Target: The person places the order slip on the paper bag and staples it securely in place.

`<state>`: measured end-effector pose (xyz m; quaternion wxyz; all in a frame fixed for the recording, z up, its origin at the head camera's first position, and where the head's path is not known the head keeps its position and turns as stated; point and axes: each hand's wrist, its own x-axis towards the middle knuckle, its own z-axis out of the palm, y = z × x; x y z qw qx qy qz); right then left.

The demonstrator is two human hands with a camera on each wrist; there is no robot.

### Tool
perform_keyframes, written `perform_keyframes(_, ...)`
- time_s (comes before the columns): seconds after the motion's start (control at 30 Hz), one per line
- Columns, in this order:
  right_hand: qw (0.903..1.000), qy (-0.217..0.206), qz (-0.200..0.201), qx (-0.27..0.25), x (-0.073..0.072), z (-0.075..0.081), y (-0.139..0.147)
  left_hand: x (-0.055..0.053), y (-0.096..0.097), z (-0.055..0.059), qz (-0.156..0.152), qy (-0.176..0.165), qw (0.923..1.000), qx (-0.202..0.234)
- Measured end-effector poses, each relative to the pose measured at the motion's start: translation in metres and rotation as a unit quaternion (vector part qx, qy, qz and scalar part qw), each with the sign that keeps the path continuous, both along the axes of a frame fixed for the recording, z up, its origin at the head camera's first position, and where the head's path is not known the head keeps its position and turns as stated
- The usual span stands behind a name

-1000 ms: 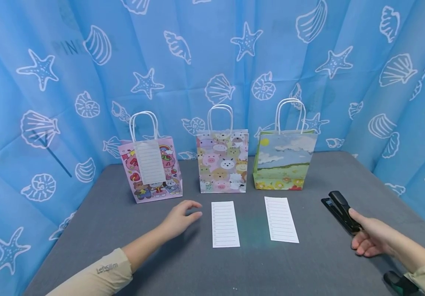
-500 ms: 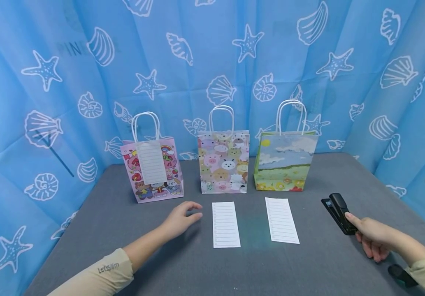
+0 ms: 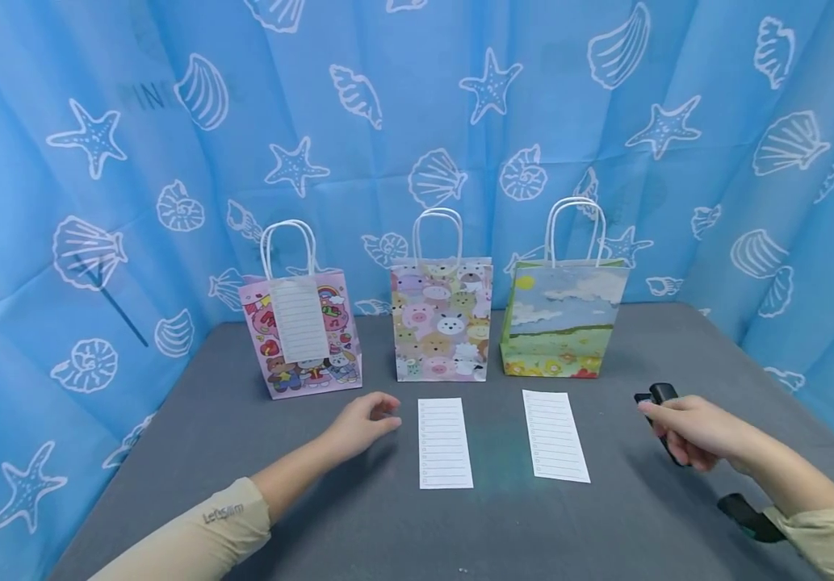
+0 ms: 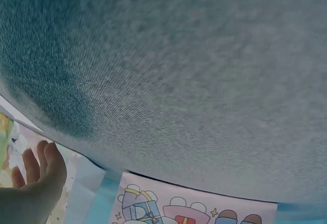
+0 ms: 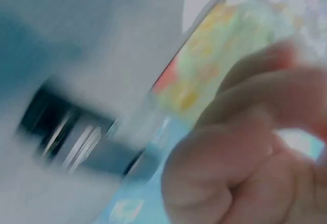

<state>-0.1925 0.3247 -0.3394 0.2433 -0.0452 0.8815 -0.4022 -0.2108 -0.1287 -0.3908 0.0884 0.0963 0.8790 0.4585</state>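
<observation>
My left hand (image 3: 360,426) hovers over the table between the pink bag (image 3: 344,375) and the middle lined paper slip (image 3: 446,444), fingers loosely bent around nothing. In the left wrist view that hand (image 4: 43,170) shows at the lower left. At the right, my right hand (image 3: 707,428) passes in front of a black stapler (image 3: 664,392), which it partly hides in the head view. The right wrist view, blurred, has the stapler (image 5: 76,137) lying apart from the loosely curled fingers (image 5: 204,173), with nothing in their grasp. Another lined slip (image 3: 556,436) lies left of the stapler.
A white lined slip (image 3: 302,323) is on the front of the pink bag. Beside that bag stand an animal-print bag (image 3: 434,339) and a meadow-print bag (image 3: 565,323), all with white handles. Behind them hangs a blue seashell curtain (image 3: 387,105).
My right hand has let go of the stapler and moved up and left across it, leaving it on the table. The left hand stays nearly where it was.
</observation>
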Motion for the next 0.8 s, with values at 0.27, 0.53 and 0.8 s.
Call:
perform_keyframes(0.27, 0.9928, -0.003, -0.014, -0.119, -0.012, -0.003, -0.057, -0.007, 0.002, -0.001, -0.008, -0.01, 0.9994, 0.032)
perform_keyframes(0.53, 0.9854, 0.013, -0.029, -0.168, -0.022, -0.005, -0.086, -0.005, 0.002, -0.002, 0.0, -0.002, 0.9994, 0.035)
perform_keyframes(0.8, 0.9763, 0.017, -0.066, -0.206, -0.026, -0.012, -0.112, -0.006, 0.006, -0.005, 0.003, -0.006, 0.9996, 0.026)
